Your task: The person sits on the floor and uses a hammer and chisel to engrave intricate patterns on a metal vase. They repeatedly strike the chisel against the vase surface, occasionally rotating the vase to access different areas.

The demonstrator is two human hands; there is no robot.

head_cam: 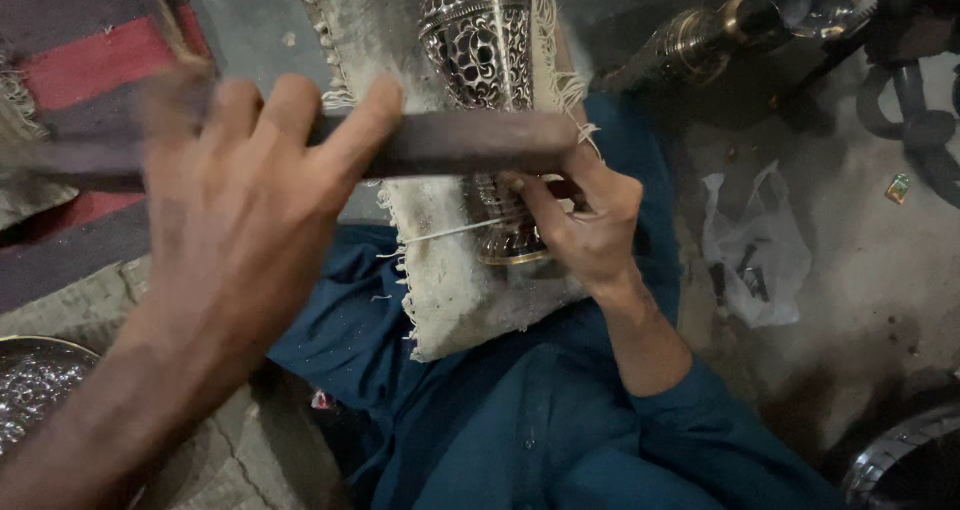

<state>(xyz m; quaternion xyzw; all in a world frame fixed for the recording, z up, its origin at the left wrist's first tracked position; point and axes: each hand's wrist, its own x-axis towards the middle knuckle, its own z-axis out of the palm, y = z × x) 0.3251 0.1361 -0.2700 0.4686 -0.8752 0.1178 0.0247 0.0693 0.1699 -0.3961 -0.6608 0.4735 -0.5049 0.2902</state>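
An ornate engraved metal vessel [480, 40] lies on a frayed whitish cloth [450, 290] over my lap. My left hand [240, 220] is raised close to the camera, fingers wrapped on a long dark bar-shaped tool [470, 142] that runs level across the vessel. My right hand [585, 220] is down at the vessel's narrow brass-coloured foot [512, 240], fingers closed around it. The bar hides the vessel's middle part. My blue garment [520, 410] fills the lower centre.
A red and grey striped rug [70, 60] lies at the left. A metal bowl rim [30, 360] shows at the lower left. A white plastic bag [755, 250] sits on the dusty floor at the right, with brass parts [700, 40] above and a round dark rim [900, 460] at the lower right.
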